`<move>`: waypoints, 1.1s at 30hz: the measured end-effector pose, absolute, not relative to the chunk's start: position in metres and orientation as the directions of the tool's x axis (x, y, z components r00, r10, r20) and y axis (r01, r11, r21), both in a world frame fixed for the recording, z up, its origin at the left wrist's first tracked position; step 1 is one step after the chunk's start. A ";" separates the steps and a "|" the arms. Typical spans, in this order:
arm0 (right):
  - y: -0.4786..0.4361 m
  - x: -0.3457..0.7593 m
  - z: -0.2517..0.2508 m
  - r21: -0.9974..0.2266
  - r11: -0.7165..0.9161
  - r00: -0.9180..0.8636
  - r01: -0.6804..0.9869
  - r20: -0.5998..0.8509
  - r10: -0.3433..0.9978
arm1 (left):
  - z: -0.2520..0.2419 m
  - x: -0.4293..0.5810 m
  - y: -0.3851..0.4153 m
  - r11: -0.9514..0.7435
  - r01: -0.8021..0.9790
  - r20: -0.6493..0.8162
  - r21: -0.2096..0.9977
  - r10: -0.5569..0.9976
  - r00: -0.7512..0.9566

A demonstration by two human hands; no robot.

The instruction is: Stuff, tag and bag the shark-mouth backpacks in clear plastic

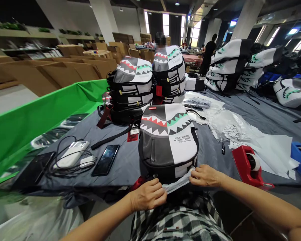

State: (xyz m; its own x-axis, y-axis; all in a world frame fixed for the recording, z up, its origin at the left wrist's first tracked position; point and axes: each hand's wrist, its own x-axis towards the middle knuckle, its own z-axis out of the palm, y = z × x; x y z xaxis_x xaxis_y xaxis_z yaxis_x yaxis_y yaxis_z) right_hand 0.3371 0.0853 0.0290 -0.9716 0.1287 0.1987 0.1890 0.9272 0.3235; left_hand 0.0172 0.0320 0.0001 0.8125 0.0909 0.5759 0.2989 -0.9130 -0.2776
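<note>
A grey and white backpack (182, 147) with a toothed mouth print lies on the table right in front of me. Below its near edge, a strip of thin translucent plastic (180, 184) stretches between my hands. My left hand (150, 194) is closed around one end of this plastic, low at the table edge. Closed on the other end is my right hand (205, 175), close to the backpack's lower right corner. A red hang tag (132, 134) lies at the backpack's left side, beside a black strap (112, 135).
A phone (106, 160) and a white power bank (74, 154) with cables lie left. A red tape dispenser (247, 167) stands right, near plastic bags (225, 122). Stacked backpacks (132, 87) rise behind. A person (210, 53) stands farther back.
</note>
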 end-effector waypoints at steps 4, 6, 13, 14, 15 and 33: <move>0.070 0.345 -0.010 0.230 0.894 -0.873 0.385 0.404 0.273 | -0.005 0.010 0.021 -0.905 0.356 0.558 -0.235 0.174 0.812; 0.056 0.347 -0.026 0.063 0.846 -0.753 0.529 0.495 0.434 | 0.003 0.012 0.019 -0.911 0.374 0.615 -0.173 0.196 0.763; 0.020 0.323 -0.039 -0.895 0.171 0.089 0.411 0.226 0.970 | 0.029 0.067 0.037 -0.783 0.538 0.405 0.311 0.621 0.671; 0.022 0.317 -0.037 -0.944 0.100 0.141 0.314 0.150 0.979 | 0.030 0.076 0.040 -0.718 0.565 0.259 0.407 0.684 0.682; 0.025 0.312 -0.036 -0.974 0.047 0.159 0.223 0.084 0.984 | 0.031 0.083 0.042 -0.642 0.598 0.106 0.480 0.720 0.686; 0.038 0.304 -0.008 -0.725 0.511 -0.022 0.462 0.567 0.824 | 0.024 0.099 0.041 -0.409 0.779 -0.317 0.475 0.747 0.585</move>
